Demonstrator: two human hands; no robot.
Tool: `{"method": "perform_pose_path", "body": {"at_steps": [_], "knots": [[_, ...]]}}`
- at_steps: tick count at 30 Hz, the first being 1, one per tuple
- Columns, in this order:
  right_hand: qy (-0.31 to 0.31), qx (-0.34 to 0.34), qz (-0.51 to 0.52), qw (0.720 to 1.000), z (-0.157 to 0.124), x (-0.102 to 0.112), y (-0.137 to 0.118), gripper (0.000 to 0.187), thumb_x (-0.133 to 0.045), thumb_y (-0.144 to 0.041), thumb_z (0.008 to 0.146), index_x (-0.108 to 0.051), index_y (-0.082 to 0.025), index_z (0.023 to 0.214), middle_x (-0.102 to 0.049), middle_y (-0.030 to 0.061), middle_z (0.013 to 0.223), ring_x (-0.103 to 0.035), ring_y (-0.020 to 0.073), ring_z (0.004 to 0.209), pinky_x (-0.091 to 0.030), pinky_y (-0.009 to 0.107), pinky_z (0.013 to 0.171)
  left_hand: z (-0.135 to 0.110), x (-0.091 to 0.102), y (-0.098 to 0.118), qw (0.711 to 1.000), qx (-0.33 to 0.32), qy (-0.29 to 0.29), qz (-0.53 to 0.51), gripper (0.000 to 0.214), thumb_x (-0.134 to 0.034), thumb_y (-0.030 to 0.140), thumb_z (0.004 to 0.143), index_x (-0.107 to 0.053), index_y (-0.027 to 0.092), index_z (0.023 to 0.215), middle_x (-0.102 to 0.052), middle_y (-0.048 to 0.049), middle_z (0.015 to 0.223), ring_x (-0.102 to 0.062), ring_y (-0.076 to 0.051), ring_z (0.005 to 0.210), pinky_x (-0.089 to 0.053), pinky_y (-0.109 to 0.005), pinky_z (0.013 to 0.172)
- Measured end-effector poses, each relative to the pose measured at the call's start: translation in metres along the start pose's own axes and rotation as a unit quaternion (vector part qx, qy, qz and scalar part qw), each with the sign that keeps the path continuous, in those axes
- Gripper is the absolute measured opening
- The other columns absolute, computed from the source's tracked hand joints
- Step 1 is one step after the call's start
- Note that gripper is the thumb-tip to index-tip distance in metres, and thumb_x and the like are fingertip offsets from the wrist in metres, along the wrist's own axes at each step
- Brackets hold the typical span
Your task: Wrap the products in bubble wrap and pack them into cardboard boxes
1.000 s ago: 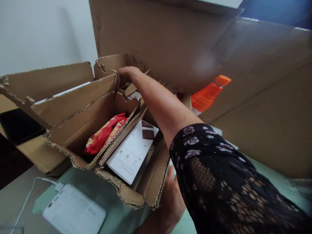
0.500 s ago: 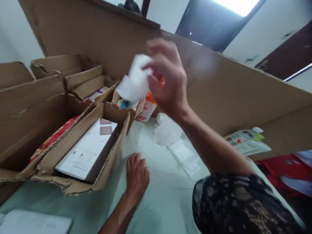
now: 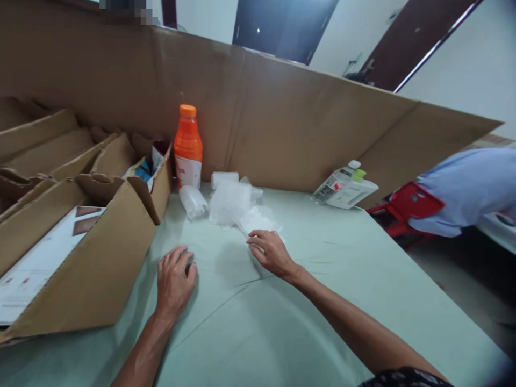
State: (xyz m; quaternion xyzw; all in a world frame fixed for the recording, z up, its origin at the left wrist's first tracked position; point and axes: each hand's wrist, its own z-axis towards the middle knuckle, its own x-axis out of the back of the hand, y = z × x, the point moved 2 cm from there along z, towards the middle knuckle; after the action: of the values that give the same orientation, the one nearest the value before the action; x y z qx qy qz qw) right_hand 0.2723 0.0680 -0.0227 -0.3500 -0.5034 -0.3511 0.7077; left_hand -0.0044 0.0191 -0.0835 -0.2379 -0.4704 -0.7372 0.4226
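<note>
My left hand (image 3: 174,279) lies flat on the pale green table (image 3: 306,301), fingers loosely spread, with nothing in it. My right hand (image 3: 271,252) rests on the near edge of a clear plastic bag (image 3: 258,219), fingertips pressing it down. Behind the bag lie a crumpled piece of bubble wrap (image 3: 229,201) and two white wrapped rolls (image 3: 192,201). An orange drink bottle (image 3: 187,146) stands upright just beyond them.
Torn cardboard boxes (image 3: 100,252) sit at the left, one holding a flat white carton (image 3: 38,258). A tall cardboard wall (image 3: 282,123) rings the table's far side. A white bottle and pack (image 3: 344,187) lie at the right. A red stool (image 3: 407,207) and another person's blue sleeve (image 3: 467,188) are beyond.
My right hand drew a white wad out of the far box, carried it right and came down onto the plastic bag. My left hand slid along the table. The view swung right.
</note>
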Motion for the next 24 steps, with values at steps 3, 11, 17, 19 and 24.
{"method": "perform_pose_path", "body": {"at_steps": [3,11,17,19,24], "knots": [[-0.082,-0.021,-0.034,0.996,0.015,-0.001,0.023,0.013,-0.067,-0.029,0.092,-0.078,-0.022,0.096,-0.076,0.0083,0.114,-0.068,0.0251,0.101,-0.046,0.037,0.086,0.0,0.003,0.001,1.0,-0.006,-0.004,0.01,0.023,-0.053,0.023,0.09,-0.073,0.021,0.102,-0.072,-0.0128,0.122,-0.064,-0.032,0.115,-0.049,-0.05,0.1],[0.022,-0.091,-0.053,0.994,0.074,0.012,0.063,0.023,-0.057,-0.019,0.093,-0.078,-0.018,0.103,-0.073,0.0184,0.123,-0.061,0.0355,0.118,-0.039,0.05,0.098,0.001,0.008,0.011,0.998,-0.012,0.017,0.054,0.023,-0.055,0.019,0.089,-0.073,0.021,0.103,-0.072,-0.0122,0.121,-0.066,-0.029,0.114,-0.053,-0.046,0.099],[0.052,-0.029,0.016,0.998,0.024,-0.003,0.016,0.022,-0.059,-0.02,0.092,-0.077,-0.021,0.104,-0.072,0.0118,0.127,-0.061,0.0299,0.118,-0.04,0.045,0.1,0.006,0.097,0.049,0.974,-0.086,0.177,0.11,0.039,-0.062,0.022,0.089,-0.061,0.02,0.128,-0.056,-0.0145,0.147,-0.041,-0.035,0.148,-0.034,-0.06,0.121],[0.054,-0.04,0.036,0.997,0.021,-0.006,0.009,0.023,-0.059,-0.019,0.091,-0.076,-0.021,0.106,-0.069,0.0125,0.132,-0.06,0.0303,0.12,-0.041,0.046,0.1,0.006,0.137,0.054,0.954,-0.125,0.233,0.143,0.049,-0.067,0.02,0.086,-0.058,0.02,0.134,-0.054,-0.0134,0.15,-0.041,-0.037,0.148,-0.033,-0.061,0.121],[0.084,-0.082,0.072,0.99,0.038,0.002,0.007,0.032,-0.06,-0.016,0.089,-0.071,-0.02,0.119,-0.058,0.0164,0.147,-0.058,0.0327,0.124,-0.042,0.048,0.101,0.007,0.201,0.022,0.951,-0.035,0.259,0.166,0.059,-0.071,0.029,0.078,-0.059,0.026,0.136,-0.048,-0.0066,0.157,-0.041,-0.046,0.145,-0.025,-0.073,0.12]]}}
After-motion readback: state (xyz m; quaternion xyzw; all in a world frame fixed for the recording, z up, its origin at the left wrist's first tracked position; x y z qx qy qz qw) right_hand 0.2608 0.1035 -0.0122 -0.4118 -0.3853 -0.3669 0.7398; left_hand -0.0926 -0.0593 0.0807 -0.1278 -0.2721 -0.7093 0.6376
